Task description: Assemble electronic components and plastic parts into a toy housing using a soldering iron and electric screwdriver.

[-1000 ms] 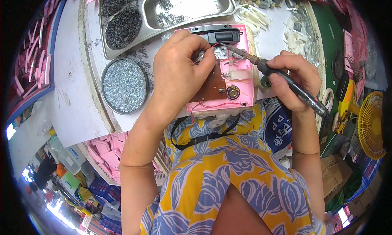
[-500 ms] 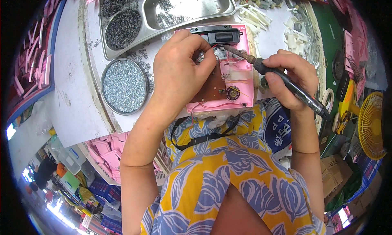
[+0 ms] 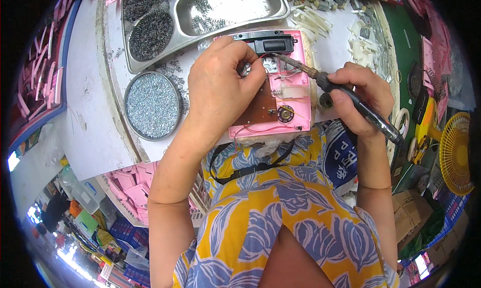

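A pink plastic casing (image 3: 303, 122) lies in front of me with a brown circuit board (image 3: 261, 107), a round speaker (image 3: 286, 114) and a black part (image 3: 273, 45) in it. My left hand (image 3: 225, 80) bends over the board, thumb and forefinger pinched at a thin red wire near the black part. My right hand (image 3: 363, 95) is closed round the dark handle of a soldering iron (image 3: 358, 102). The iron's tip points left and sits beside the black part, close to my left fingertips. Whether the tip touches the wire cannot be made out.
A round tin of small screws (image 3: 153, 105) stands left of the casing. Behind it is a steel tray (image 3: 188, 42) with many black springs. White plastic parts (image 3: 363, 47) lie at the back right. A yellow fan (image 3: 456, 153) is at far right, a crate of pink parts (image 3: 133, 188) at lower left.
My right hand and the soldering iron have shifted slightly to the right, with the tip a little farther from my left fingers. My left hand has stayed in place.
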A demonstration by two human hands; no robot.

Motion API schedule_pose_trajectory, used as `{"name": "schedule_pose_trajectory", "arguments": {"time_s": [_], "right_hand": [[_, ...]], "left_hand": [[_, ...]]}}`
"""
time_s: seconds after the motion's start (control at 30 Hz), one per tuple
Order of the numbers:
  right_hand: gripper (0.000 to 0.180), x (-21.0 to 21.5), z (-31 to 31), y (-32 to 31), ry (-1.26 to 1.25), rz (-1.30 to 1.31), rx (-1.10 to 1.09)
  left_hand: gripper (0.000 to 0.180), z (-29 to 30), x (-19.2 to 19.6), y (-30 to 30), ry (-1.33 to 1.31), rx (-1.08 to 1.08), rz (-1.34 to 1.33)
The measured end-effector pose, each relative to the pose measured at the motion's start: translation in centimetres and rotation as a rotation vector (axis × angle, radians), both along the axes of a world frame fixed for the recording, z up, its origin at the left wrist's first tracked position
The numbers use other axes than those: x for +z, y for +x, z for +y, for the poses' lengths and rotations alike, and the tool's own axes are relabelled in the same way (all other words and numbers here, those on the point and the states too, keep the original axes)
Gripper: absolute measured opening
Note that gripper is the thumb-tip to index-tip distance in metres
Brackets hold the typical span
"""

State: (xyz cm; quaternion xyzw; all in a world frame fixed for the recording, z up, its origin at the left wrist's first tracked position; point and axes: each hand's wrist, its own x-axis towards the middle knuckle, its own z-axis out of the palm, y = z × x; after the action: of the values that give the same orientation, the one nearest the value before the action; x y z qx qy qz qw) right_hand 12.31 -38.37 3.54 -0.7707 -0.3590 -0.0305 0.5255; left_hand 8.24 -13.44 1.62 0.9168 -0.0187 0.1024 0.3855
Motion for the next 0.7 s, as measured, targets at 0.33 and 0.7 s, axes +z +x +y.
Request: {"name": "schedule_pose_trajectory", "arguments": {"time_s": [0.33,0.7], "right_hand": [[0.022,-0.26,-0.38,-0.06,0.02,-0.002,0.018],[0.021,-0.14,-0.07,0.34,-0.045,-0.019,0.056]], "left_hand": [[0.01,-0.03,-0.1,0.02,0.013,0.005,-0.018],[0.009,-0.1,-0.22,-0.25,-0.027,0.023,-0.04]]}}
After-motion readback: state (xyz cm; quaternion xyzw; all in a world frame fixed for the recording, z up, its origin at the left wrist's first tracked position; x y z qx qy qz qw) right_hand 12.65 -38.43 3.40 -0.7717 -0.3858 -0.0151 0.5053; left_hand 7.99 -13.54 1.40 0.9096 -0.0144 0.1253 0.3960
